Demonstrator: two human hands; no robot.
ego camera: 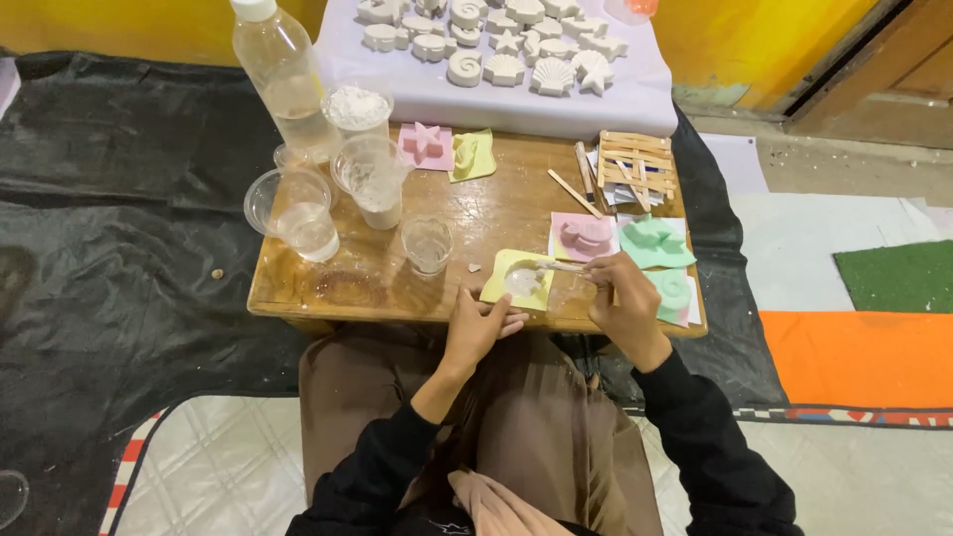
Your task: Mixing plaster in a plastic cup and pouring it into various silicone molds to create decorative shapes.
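the person sat at a low wooden table [496,213], and the yellow mould [516,280] lay at its near edge, right in front of them; every place below is given from that mould. the left hand [478,328] rested just on the near side of the mould, fingers curled loosely and touching its near edge, gripping nothing that could be seen. the right hand [623,303], just to the mould's right, was closed around a thin stick [556,266] whose tip reached over the pale wet filling in the mould's hollow.

to the mould's left stood a small clear cup [428,243], and farther left a larger cup of water [306,226]. just right of the mould lay a pink mould [584,238] and a green mould [655,241]. well beyond it, on a lilac cloth [635,94], sat rows of white shell and star casts [516,45].

to do this step well, it seemed the left hand should pin the soft mould flat so it did not skid or flex, while the stick worked the filling gently into the corners. short, shallow strokes would likely keep the mix from slopping over the rim and onto the table.
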